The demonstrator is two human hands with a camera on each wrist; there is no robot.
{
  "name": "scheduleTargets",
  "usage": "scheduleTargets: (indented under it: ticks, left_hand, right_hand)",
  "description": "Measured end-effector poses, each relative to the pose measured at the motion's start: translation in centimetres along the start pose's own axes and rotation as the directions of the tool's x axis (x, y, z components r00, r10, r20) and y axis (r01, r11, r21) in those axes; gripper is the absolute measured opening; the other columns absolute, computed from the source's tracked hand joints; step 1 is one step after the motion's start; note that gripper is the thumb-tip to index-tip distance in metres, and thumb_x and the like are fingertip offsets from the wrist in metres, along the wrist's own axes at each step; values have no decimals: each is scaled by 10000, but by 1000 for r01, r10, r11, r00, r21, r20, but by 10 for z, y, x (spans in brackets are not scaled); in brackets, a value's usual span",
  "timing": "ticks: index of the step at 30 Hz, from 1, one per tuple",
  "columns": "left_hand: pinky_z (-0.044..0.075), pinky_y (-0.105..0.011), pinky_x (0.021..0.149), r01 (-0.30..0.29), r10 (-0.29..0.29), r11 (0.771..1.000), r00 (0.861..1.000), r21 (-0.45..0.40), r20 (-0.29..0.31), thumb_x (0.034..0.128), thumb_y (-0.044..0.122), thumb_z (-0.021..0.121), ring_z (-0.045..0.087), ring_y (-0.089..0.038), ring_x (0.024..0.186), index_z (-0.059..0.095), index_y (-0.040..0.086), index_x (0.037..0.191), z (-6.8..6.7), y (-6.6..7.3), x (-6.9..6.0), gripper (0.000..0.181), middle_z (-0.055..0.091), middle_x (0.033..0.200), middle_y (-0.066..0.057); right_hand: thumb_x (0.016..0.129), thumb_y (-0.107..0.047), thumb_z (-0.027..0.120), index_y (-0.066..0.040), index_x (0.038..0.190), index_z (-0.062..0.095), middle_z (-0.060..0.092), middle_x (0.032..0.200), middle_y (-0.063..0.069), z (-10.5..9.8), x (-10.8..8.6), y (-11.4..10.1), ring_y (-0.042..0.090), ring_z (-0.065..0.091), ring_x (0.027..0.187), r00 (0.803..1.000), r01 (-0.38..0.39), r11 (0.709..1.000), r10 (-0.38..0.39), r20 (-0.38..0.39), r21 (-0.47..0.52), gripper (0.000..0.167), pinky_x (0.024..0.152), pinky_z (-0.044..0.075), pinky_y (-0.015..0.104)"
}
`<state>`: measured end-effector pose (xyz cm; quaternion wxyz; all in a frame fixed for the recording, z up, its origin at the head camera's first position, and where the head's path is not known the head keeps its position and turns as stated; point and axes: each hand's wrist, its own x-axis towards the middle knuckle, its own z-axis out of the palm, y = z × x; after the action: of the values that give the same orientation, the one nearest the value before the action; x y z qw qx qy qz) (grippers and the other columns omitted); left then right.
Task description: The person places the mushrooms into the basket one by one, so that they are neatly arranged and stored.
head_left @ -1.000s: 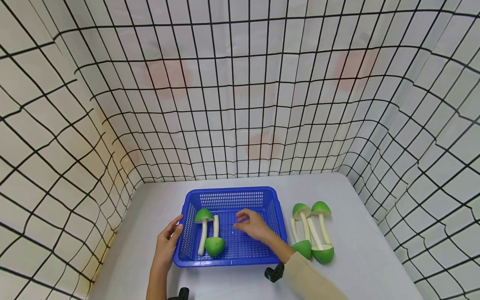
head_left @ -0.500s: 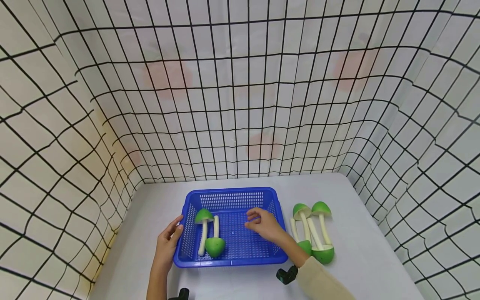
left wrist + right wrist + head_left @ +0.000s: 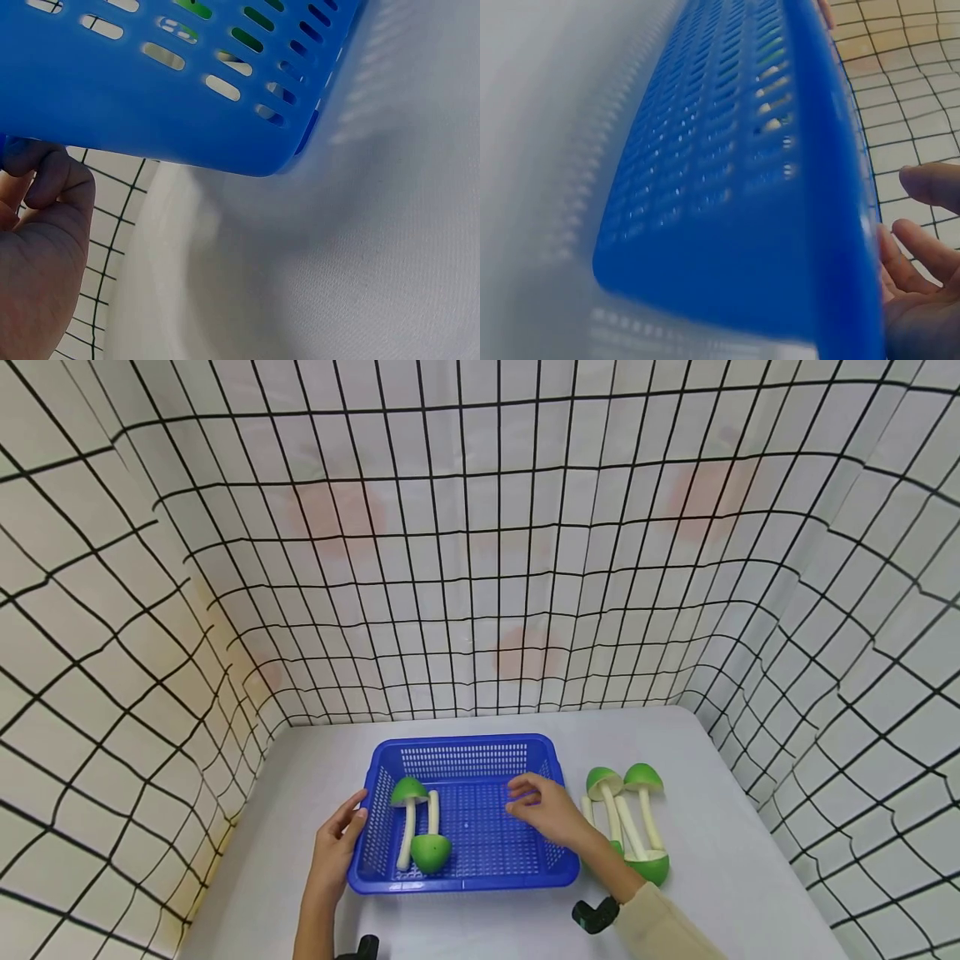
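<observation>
A blue mesh basket (image 3: 461, 885) stands on the white table. Two toy mushrooms with green caps and pale stalks lie in its left part, one with its cap at the back (image 3: 408, 792), the other with its cap at the front (image 3: 431, 854). My left hand (image 3: 332, 853) holds the basket's left rim; in the left wrist view its fingers (image 3: 64, 180) curl at the edge. Over the right part of the basket hovers my right hand (image 3: 551, 812), fingers loosely bent and holding nothing. The right wrist view shows this hand (image 3: 930, 262) beyond the basket's rim.
Several more green mushrooms (image 3: 643, 779) lie side by side on the table right of the basket, partly hidden by my right forearm. White walls with a black grid (image 3: 480, 610) enclose the table (image 3: 720, 860) at the back and both sides.
My right hand has moved right, from the middle of the basket towards its right side, and the forearm now covers more of the outer mushrooms. Left hand and basket stay in place.
</observation>
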<state>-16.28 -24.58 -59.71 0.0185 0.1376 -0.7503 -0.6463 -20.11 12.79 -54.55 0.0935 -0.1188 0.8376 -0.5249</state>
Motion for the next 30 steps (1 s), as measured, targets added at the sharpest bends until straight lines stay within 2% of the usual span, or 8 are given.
scheduleTargets:
  ticks: [6,11,16,24,30]
  left_hand:
    - [616,-391,894,-8,8,1000,1000,16,-12,1013,483,614,673,-313,1137,567,276,1486,0,0,-1,519,574,1414,-160]
    - [621,-362,878,-5,5,1000,1000,10,-9,1009,480,622,675,-292,1114,573,275,1481,0,0,0,517,580,1407,-155]
    - [618,-352,887,-9,9,1000,1000,12,6,1017,473,612,666,-298,1131,555,264,1497,-1,0,0,527,566,1422,-168]
    - [613,-363,903,-7,7,1000,1000,26,4,1009,503,608,660,-305,1147,553,304,1494,0,0,-1,527,567,1422,-147]
    - [610,-377,913,-11,11,999,1000,32,5,1011,509,599,655,-316,1166,545,298,1501,-1,2,-2,536,556,1445,-150]
  right_hand:
    - [946,-197,745,-104,1269,644,696,1222,121,-16,-9,1,235,695,1081,999,-16,1000,16,-38,23,350,865,603,333]
    - [936,-173,759,-93,1274,643,675,1238,168,-29,-12,4,215,689,1058,998,-32,998,35,-59,52,366,857,599,310]
    - [918,-210,787,-114,1286,641,667,1258,152,-39,-14,9,208,677,1077,994,-63,995,69,-79,71,407,876,591,304]
    - [934,-272,770,-85,1355,601,652,1289,124,-56,-24,10,203,649,1118,989,-103,992,110,-102,76,491,892,583,275]
    - [957,-245,747,-37,1384,575,640,1297,168,-69,-28,12,240,649,1131,989,-98,991,107,-101,93,504,880,574,239]
